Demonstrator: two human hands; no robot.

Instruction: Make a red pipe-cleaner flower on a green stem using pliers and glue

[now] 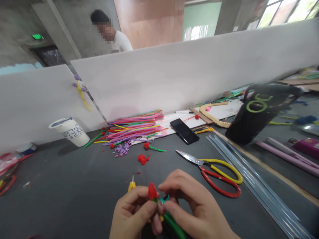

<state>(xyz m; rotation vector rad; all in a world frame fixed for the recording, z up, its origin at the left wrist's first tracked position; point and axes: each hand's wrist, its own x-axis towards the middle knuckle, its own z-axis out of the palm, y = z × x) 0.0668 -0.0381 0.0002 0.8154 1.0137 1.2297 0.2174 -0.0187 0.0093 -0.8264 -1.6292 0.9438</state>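
Low in the middle, my left hand is closed, with thumb and forefinger pinching a small red fuzzy flower just below its head. Green shows under the bloom. Against the left fingertips, my right hand is curled with thumb and fingers drawn together; what lies in its pinch is hidden. Below the right thumb runs a thick green strip, and a bit of teal shows between the hands. A yellow tool with a thin pointed tip pokes out behind the left hand, mostly covered.
Scissors lie beside clear sticks on the right. Behind are a phone, pipe cleaners, purple bits, red bits and a finished-looking red flower. A white cup and black bottle stand near a partition; a person is beyond.
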